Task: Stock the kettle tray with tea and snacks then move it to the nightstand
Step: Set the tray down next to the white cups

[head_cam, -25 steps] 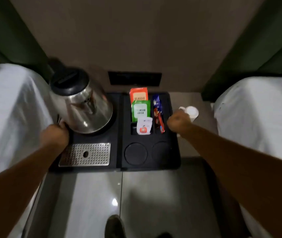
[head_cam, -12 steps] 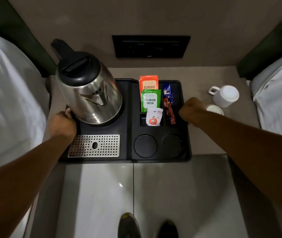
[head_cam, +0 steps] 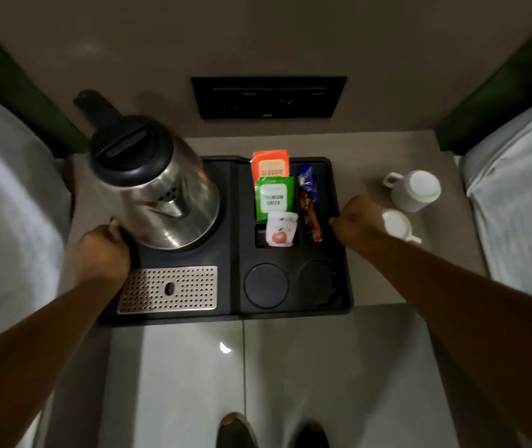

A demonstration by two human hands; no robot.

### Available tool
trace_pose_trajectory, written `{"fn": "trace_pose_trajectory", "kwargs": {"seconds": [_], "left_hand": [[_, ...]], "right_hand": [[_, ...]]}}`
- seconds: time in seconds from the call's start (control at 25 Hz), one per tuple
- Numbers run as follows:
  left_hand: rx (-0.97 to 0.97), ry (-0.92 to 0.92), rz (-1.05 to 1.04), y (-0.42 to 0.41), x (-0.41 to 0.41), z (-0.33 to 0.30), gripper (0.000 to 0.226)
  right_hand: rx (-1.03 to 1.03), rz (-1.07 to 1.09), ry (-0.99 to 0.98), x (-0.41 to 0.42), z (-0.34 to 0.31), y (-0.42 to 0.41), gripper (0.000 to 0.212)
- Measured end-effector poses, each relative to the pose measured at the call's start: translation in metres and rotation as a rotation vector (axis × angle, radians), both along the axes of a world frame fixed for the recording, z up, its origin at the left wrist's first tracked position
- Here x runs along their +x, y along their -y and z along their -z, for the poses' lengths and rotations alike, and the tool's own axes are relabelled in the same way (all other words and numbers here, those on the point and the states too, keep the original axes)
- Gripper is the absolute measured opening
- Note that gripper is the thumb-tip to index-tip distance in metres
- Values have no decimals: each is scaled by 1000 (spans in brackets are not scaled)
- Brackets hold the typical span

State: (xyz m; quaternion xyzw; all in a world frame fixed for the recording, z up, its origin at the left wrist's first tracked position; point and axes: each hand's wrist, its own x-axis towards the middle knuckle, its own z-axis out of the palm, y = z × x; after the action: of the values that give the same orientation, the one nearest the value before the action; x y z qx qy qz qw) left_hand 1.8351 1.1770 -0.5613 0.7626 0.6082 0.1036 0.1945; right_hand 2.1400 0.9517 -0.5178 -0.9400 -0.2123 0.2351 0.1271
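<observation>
Black kettle tray [head_cam: 235, 240] sits on the nightstand [head_cam: 371, 286], front edge at the stand's front. Left hand [head_cam: 101, 250] clamps the tray's left rim. Steel kettle [head_cam: 157, 189] stands in tray's left half w/ perforated drip grate [head_cam: 169, 289] in front. Centre slot – orange "Classic" packet [head_cam: 270, 164], green tea packet [head_cam: 274, 197], white apple sachet [head_cam: 281, 229]; snack sticks [head_cam: 308, 202] alongside. Right hand [head_cam: 356, 218] is clenched on the right rim. Two white cups [head_cam: 415, 190] stand right of the tray.

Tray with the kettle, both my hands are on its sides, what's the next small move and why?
Probably let go with both hands. The tray seems to sit on the nightstand, stocked with tea packets, with the left hand and right hand gripping its edges.
</observation>
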Motion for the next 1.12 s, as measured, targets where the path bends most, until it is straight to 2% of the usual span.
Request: {"fn": "trace_pose_trajectory", "kwargs": {"seconds": [0.04,0.12,0.16,0.2,0.28,0.36,0.4,0.48,0.56,0.64,0.72,0.8,0.92,0.96,1.04,1.12], "left_hand": [[-4,-11,-23,7,-10,-2,54],[47,-161,-74,46,-34,-7,79],[68,-204,-72,80,-43,-11,87],[95,-146,0,128,-35,-18,87],[122,66,324,204,10,-26,68],[-11,280,691,244,91,-41,62],[-70,286,842,251,139,-49,66],[-103,93,1003,248,226,-50,82],[-114,-77,1040,239,281,-41,84],[-173,-152,1068,235,303,-28,76],[-215,-176,1091,233,309,-19,68],[-183,-99,1131,228,307,-25,66],[-89,95,1084,207,249,-47,72],[-76,105,1039,197,218,-54,73],[-80,-15,946,173,154,-59,73],[-159,-181,870,153,106,-54,77]], "right_hand": [[42,-28,17,1,-7,10,15],[112,-40,85,21,-24,37,10],[105,-33,145,37,-31,50,15],[77,-10,204,57,-36,64,21],[12,29,266,96,-40,83,37],[-62,-55,234,124,-30,83,61],[-95,-121,192,131,-21,78,73],[-139,-192,120,139,0,69,89],[-150,-200,96,146,18,65,92],[-106,-190,97,150,26,64,87],[-41,-155,96,151,26,64,81],[-15,-143,130,145,16,70,78],[132,-152,172,109,-19,85,73],[201,-156,151,88,-29,90,72],[277,-202,52,33,-43,90,69],[257,-282,-39,-24,-39,80,71]]}}
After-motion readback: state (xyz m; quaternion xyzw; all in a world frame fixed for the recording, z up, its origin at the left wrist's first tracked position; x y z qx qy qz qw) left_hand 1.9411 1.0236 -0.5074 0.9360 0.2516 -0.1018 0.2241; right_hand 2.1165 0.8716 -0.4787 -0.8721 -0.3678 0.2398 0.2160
